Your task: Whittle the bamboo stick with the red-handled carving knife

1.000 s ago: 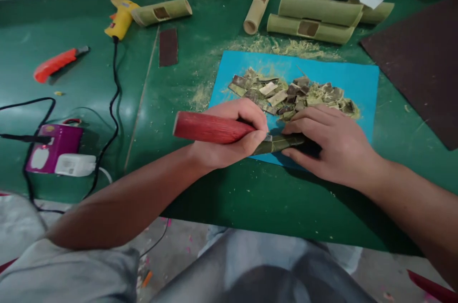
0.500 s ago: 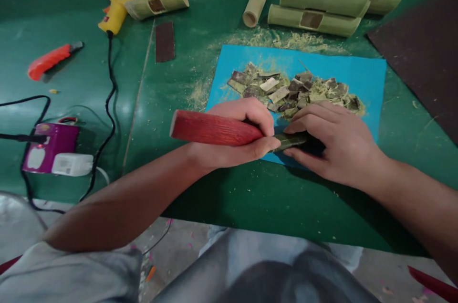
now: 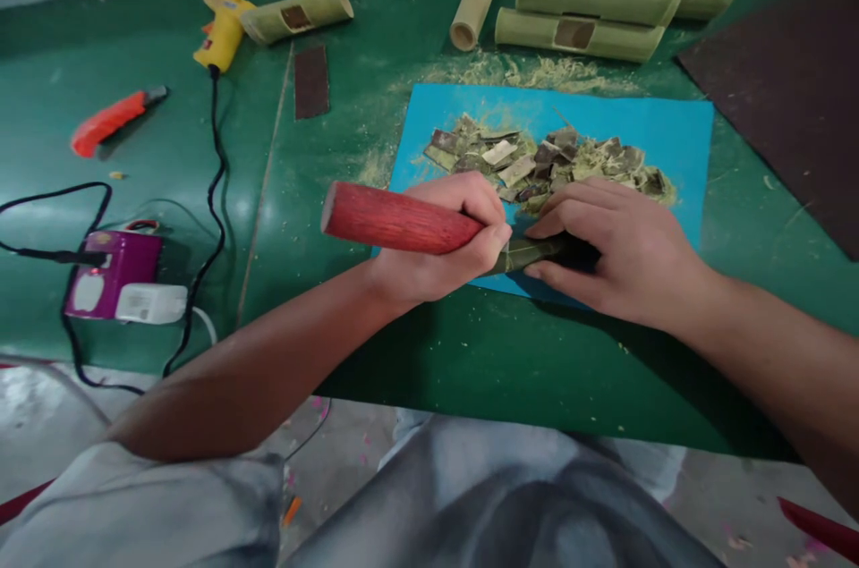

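Note:
My left hand (image 3: 446, 228) is closed around a tool with a thick red wooden handle (image 3: 395, 219); its working end is hidden by the fingers. Under and just right of that fist lies a dark green bamboo piece (image 3: 520, 255). My right hand (image 3: 617, 250) grips this piece between thumb and fingers, and its right end is covered by the palm. Both hands are over the front part of a blue sheet (image 3: 677, 130). Behind them on the sheet is a heap of bamboo chips and shavings (image 3: 516, 165).
Bamboo tubes with cut openings (image 3: 604, 36) lie along the back. At left are a yellow glue gun (image 3: 225, 31), an orange utility knife (image 3: 114, 122), a purple power block (image 3: 121, 268) and cords. Dark sheet material (image 3: 792, 103) lies at right; a small dark rectangle (image 3: 312, 83) lies left.
My left hand with the red-handled tool has shifted slightly left and up, exposing more of the bamboo piece. My right hand keeps its grip. The whole view has shifted a little.

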A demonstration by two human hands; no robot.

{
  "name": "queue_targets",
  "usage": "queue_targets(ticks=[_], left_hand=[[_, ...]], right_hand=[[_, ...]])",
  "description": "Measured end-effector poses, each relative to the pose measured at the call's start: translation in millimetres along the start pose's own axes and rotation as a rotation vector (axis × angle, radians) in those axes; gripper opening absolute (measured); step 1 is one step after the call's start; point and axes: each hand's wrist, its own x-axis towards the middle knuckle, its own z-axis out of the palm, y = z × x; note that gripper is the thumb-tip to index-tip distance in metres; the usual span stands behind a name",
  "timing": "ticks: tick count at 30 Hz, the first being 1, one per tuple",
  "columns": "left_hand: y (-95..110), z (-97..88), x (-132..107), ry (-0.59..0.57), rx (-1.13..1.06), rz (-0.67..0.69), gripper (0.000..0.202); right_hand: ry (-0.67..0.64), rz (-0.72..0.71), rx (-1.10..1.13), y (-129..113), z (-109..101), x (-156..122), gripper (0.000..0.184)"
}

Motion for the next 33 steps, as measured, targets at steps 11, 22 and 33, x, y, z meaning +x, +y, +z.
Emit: queue_targets(ticks=[11,22,33], left_hand=[[-9.4,-0.4,-0.5,-0.004,-0.055,-0.055,0.019],[-7.6,-0.4,-0.5,-0.03,-0.09,-0.042,0.031],[-9.2,1.0,-2.1,0.017,-0.123,0.002,0.025]], right_hand=[[-0.005,0.001,0.02,2.2,-0.2,2.9,0.018],[0.014,-0.019,0.029,2.6,0.1,2.8,0.02],[-0.007,-0.009,0.052,2.3,-0.6,3.7,0.022]])
